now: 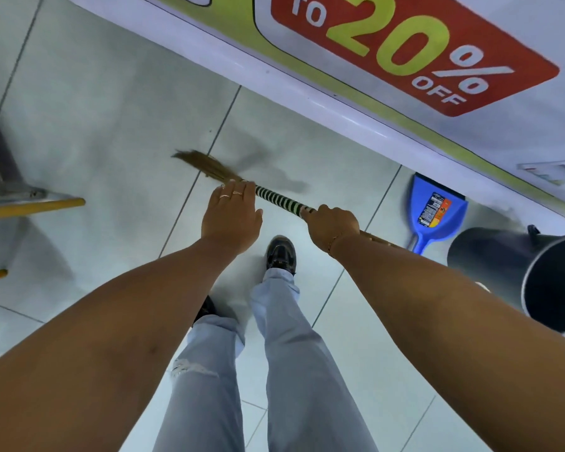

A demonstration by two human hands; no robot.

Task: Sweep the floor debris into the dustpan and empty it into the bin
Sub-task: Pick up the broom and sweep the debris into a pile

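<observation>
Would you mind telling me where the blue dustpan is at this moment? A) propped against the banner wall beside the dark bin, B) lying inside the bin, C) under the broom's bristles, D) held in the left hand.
A: the dustpan leans against the banner wall, beside the bin, in neither hand.

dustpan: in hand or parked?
Parked. The dustpan rests on the floor against the counter base, beside the bin. Right hand grips the broom; left hand is open.

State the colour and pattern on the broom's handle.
Green-and-white stripes ring the broom handle between the two hands, seen in the head view, the only one.
</observation>
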